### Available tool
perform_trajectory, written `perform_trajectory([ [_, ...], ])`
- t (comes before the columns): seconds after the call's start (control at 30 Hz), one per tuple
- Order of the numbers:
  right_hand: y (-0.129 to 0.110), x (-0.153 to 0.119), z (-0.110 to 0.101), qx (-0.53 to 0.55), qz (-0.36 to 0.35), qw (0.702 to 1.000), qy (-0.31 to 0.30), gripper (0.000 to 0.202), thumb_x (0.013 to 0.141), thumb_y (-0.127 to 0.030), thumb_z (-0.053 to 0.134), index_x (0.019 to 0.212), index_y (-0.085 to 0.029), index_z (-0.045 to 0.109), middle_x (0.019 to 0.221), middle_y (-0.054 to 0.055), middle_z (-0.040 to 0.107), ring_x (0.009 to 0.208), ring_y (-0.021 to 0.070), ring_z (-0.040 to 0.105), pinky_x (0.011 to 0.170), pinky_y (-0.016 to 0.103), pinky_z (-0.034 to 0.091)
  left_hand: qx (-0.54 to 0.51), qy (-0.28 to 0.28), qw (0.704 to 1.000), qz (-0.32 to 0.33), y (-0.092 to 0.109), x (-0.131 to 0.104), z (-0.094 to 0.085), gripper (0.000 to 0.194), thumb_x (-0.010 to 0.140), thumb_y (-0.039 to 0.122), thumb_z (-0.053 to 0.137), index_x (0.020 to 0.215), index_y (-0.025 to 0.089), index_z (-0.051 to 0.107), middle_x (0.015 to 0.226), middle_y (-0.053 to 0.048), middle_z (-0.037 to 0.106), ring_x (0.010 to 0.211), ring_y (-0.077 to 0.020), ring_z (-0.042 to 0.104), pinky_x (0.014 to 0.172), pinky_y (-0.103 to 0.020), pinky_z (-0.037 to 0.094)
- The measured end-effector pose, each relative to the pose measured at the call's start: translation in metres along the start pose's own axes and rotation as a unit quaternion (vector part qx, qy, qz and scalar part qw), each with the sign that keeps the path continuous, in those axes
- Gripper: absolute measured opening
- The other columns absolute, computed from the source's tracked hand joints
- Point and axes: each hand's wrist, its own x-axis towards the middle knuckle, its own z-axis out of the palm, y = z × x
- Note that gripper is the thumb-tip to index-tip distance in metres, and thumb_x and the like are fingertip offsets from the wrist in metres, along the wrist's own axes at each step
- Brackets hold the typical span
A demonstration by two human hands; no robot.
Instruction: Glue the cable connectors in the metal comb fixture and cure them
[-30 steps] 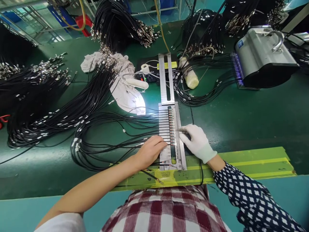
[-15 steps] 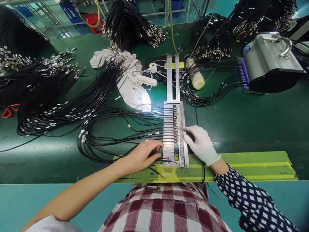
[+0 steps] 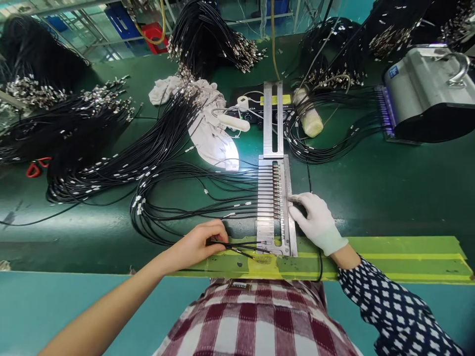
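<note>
My bare left hand [image 3: 208,241] is closed on several black cables [image 3: 241,244], left of the lower end of a metal fixture [image 3: 265,230]. Their stripped ends reach toward the fixture's lower slots. Above them, a row of black cables lies side by side in the fixture, their copper-coloured ends [image 3: 276,193] showing in the long opening. My right hand [image 3: 315,220], in a white glove, rests at the fixture's right edge. Its thumb and forefinger touch the metal bar [image 3: 288,202] there, so the fingers are closed against the fixture.
Large bundles of black cables [image 3: 159,128] lie at left and at the back. A white cloth [image 3: 211,138], a lit white lamp [image 3: 235,122] and a black control box [image 3: 248,116] stand behind the fixture. A silver machine [image 3: 426,94] is at right, red-handled scissors [image 3: 33,169] at left.
My left hand has moved left, away from the fixture's edge, and now grips the loose cables. My right hand stays at the fixture. The whole view has shifted slightly.
</note>
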Motion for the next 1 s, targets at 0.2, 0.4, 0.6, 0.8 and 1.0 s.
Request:
perform_trajectory([
  [0.2, -0.001, 0.000, -0.001, 0.008, 0.006, 1.000, -0.010, 0.022, 0.095, -0.032, 0.052, 0.110, -0.021, 0.065, 0.108, 0.008, 0.069, 0.103, 0.0271, 0.061, 0.089, 0.044, 0.045, -0.046, 0.019, 0.997, -0.054, -0.003, 0.005, 0.003, 0.008, 0.091, 0.025, 0.056, 0.085, 0.019, 0.057, 0.078, 0.002, 0.058, 0.070, -0.0123, 0.053, 0.065, -0.022, 0.045],
  [0.4, 0.001, 0.000, -0.001, 0.008, 0.007, 1.000, -0.009, 0.020, 0.095, -0.031, 0.053, 0.109, -0.023, 0.065, 0.109, 0.008, 0.069, 0.103, 0.0270, 0.061, 0.090, 0.043, 0.045, 0.052, 0.100, 0.994, 0.011, 0.010, 0.033, 0.037, 0.020, 0.095, 0.021, 0.050, 0.114, 0.020, 0.058, 0.094, -0.003, 0.064, 0.083, -0.0164, 0.060, 0.075, -0.028, 0.049],
  [0.6, 0.001, 0.000, -0.001, 0.005, 0.002, 1.000, -0.004, 0.020, 0.096, -0.031, 0.052, 0.109, -0.023, 0.065, 0.108, 0.007, 0.069, 0.102, 0.0264, 0.061, 0.089, 0.042, 0.045, 0.022, 0.077, 0.994, 0.078, 0.031, 0.061, 0.051, 0.015, 0.099, 0.021, 0.049, 0.106, 0.021, 0.062, 0.093, -0.003, 0.063, 0.086, -0.0160, 0.061, 0.077, -0.027, 0.049],
  [0.8, 0.000, 0.001, -0.001, 0.010, 0.002, 1.000, 0.000, 0.017, 0.095, -0.029, 0.053, 0.107, -0.023, 0.065, 0.106, 0.007, 0.070, 0.100, 0.0264, 0.062, 0.087, 0.042, 0.045, 0.025, 0.133, 0.985, 0.111, 0.024, 0.065, 0.047, 0.013, 0.099, 0.020, 0.052, 0.103, 0.021, 0.064, 0.091, -0.003, 0.062, 0.083, -0.0146, 0.061, 0.075, -0.025, 0.050],
  [1.0, -0.001, 0.002, -0.002, 0.016, 0.002, 1.000, 0.001, 0.017, 0.096, -0.029, 0.052, 0.106, -0.023, 0.065, 0.105, 0.007, 0.070, 0.100, 0.0260, 0.062, 0.086, 0.041, 0.045, 0.205, 0.202, 0.938, 0.195, 0.014, 0.073, 0.052, 0.017, 0.101, 0.017, 0.045, 0.101, 0.018, 0.062, 0.095, -0.007, 0.064, 0.087, -0.0175, 0.060, 0.078, -0.028, 0.051],
])
